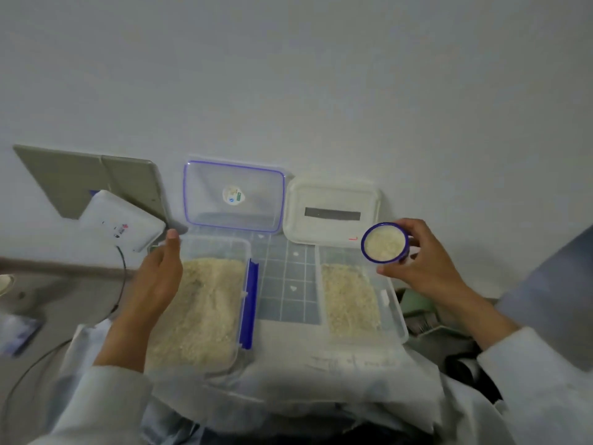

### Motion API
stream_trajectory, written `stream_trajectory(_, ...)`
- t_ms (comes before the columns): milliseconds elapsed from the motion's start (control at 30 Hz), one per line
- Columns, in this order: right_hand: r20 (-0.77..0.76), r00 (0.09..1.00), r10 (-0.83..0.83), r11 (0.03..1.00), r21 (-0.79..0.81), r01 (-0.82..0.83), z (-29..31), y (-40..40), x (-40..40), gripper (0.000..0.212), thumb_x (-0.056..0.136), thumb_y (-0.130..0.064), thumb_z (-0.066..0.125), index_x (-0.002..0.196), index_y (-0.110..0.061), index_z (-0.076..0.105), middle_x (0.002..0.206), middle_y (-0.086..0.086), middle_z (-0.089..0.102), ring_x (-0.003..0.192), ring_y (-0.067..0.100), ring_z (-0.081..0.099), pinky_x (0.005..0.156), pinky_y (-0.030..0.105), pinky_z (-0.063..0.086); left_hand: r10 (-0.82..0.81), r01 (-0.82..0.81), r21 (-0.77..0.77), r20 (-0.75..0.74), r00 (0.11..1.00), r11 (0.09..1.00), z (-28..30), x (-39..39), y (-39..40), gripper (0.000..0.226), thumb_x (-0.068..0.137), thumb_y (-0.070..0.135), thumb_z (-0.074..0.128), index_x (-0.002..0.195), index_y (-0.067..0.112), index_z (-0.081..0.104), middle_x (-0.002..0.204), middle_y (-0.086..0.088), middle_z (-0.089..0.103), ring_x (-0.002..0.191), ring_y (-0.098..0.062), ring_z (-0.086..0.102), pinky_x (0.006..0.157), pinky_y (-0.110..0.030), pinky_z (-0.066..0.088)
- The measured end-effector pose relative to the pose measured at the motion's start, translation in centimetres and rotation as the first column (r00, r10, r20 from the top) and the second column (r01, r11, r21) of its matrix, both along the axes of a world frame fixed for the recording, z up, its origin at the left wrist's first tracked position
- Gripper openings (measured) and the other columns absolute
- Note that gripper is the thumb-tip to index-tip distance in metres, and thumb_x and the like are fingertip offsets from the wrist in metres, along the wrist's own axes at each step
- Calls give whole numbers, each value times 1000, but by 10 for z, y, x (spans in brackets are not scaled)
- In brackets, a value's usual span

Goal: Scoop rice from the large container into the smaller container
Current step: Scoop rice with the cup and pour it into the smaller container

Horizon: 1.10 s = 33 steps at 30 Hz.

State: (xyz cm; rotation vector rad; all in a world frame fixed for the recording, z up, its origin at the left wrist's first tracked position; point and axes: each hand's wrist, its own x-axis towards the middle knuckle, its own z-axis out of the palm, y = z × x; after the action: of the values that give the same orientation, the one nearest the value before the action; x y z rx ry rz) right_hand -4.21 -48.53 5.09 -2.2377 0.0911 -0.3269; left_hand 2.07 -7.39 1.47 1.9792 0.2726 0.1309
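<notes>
Right hand point(426, 261) holds a small blue-rimmed cup point(384, 242), fingers and thumb curled round its side, the cup upright and nearly full of rice. It hovers over the far end of the smaller container point(393, 313), the landmark for what follows. That container already carries a layer of rice along its floor. Well to its left across a gridded mat point(285, 281) sits the large container point(199, 313), heaped much fuller, a blue clip along the side facing the smaller one. The left hand point(160, 277) lies along the large container's outer wall with fingers straight and together, thumb tip up at the far corner, seemingly steadying it. Two lids lean beyond: a blue-edged lid point(234, 195) up and left of the smaller container, a white lid point(332, 210) just behind it. A few stray grains show on the mat. The step in hand looks like the pour. To do it well, I would bring the cup lower and nearer the container's middle before tipping, since it now sits close to the far-right corner where rice could spill over the rim; tip slowly, lip pointing inward, and keep the left hand bracing.
</notes>
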Motion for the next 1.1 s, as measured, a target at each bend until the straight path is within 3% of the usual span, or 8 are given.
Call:
stream_trajectory(133, 56, 998, -17, 993, -114, 24, 2, -7, -3, 85, 53, -19, 94, 123, -32, 46, 114, -29, 52, 103, -6, 52, 72, 10, 43, -46, 46, -4, 23, 999, 999, -1, 1, -4, 55, 90, 68, 21, 86, 25, 55, 89, 3, 56, 86, -17, 50, 84, -37, 33)
stream_trajectory(200, 83, 996, -20, 979, -199, 36, 4, -7, -2, 86, 54, -22, 94, 125, -31, 46, 117, -18, 56, 105, 5, 53, 82, 23, 48, -54, 54, -11, 21, 998, 998, 0, 0, -6, 57, 91, 67, 21, 101, 25, 58, 102, 0, 55, 96, -20, 49, 87, -38, 32)
stream_trajectory(300, 110, 994, -25, 939, -338, 61, 5, -6, 0, 86, 57, -29, 93, 129, -28, 45, 126, -5, 57, 113, 20, 52, 88, 40, 51, -73, 73, 16, -17, 997, 997, 2, 0, -9, 64, 84, 76, 16, 87, 27, 57, 87, 7, 57, 86, -16, 52, 83, -39, 34)
stream_trajectory(367, 143, 989, -24, 900, -428, 84, 5, -6, 0, 85, 60, -34, 91, 130, -28, 44, 128, -4, 56, 115, 22, 50, 87, 36, 45, -88, 88, 12, -16, 996, 996, 4, 0, -11, 72, 79, 81, 14, 87, 25, 59, 82, 7, 56, 80, -14, 52, 79, -38, 35)
stream_trajectory(467, 184, 982, -30, 852, -510, 122, 7, -5, 1, 82, 63, -39, 88, 130, -31, 42, 129, -5, 54, 116, 21, 47, 87, 33, 34, -91, 91, 5, -7, 996, 996, 3, -1, -12, 74, 81, 79, 15, 106, 26, 61, 94, 2, 58, 93, -20, 52, 85, -40, 35)
stream_trajectory(700, 241, 970, -22, 785, -597, 166, 20, -7, 4, 77, 66, -36, 86, 130, -33, 42, 128, -5, 52, 114, 22, 44, 85, 33, 32, -116, 116, -33, 1, 993, 993, 9, -5, -13, 54, 86, 73, 18, 74, 36, 55, 79, 13, 55, 76, -6, 52, 77, -36, 35)
stream_trajectory(933, 291, 956, -18, 705, -675, 219, 35, -11, 5, 80, 66, -32, 87, 133, -27, 43, 130, -1, 52, 118, 26, 43, 86, 41, 38, -107, 107, -27, 0, 994, 994, 8, -4, -12, 52, 88, 70, 19, 74, 34, 53, 80, 10, 54, 77, -10, 52, 80, -39, 34)
stream_trajectory(1100, 299, 954, -6, 648, -726, 231, 43, -14, 3, 81, 65, -28, 87, 134, -24, 44, 131, 2, 52, 119, 28, 42, 86, 41, 37, -103, 103, -42, 6, 995, 994, 8, -4, -13, 50, 90, 67, 20, 74, 36, 55, 80, 16, 53, 76, 0, 48, 80, -39, 33)
